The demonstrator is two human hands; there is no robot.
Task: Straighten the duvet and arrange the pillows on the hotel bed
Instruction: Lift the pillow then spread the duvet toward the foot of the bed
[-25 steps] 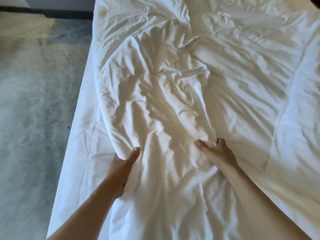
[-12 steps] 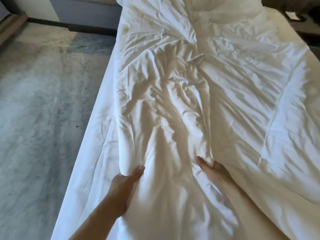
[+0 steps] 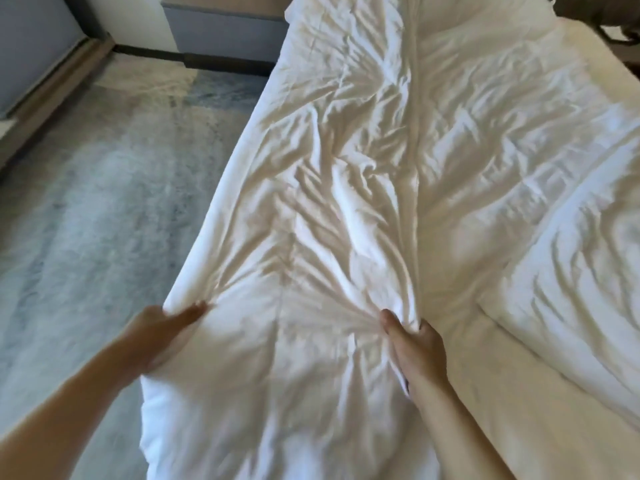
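Observation:
A white, heavily creased duvet (image 3: 346, 202) covers the bed lengthwise, with a raised fold running down its middle. My left hand (image 3: 162, 332) grips the duvet's left edge near the side of the bed, thumb on top. My right hand (image 3: 415, 344) pinches a bunch of the fabric at the foot of the central fold. The cloth between my hands is pulled flat and wide. At the far end of the bed a white bulge (image 3: 450, 15) may be a pillow; I cannot tell for sure.
Grey-blue patterned carpet (image 3: 86, 220) lies left of the bed. A grey cabinet (image 3: 221, 32) stands against the far wall, beside a wooden skirting (image 3: 52, 95). Dark furniture (image 3: 616, 26) shows at the top right corner. A second thick fold of bedding (image 3: 571, 278) lies on the right.
My left hand has drawn the duvet edge outward to the left, spreading the bunched fabric flatter. My right hand keeps its grip on the middle fold. The view has tilted up toward the headboard end.

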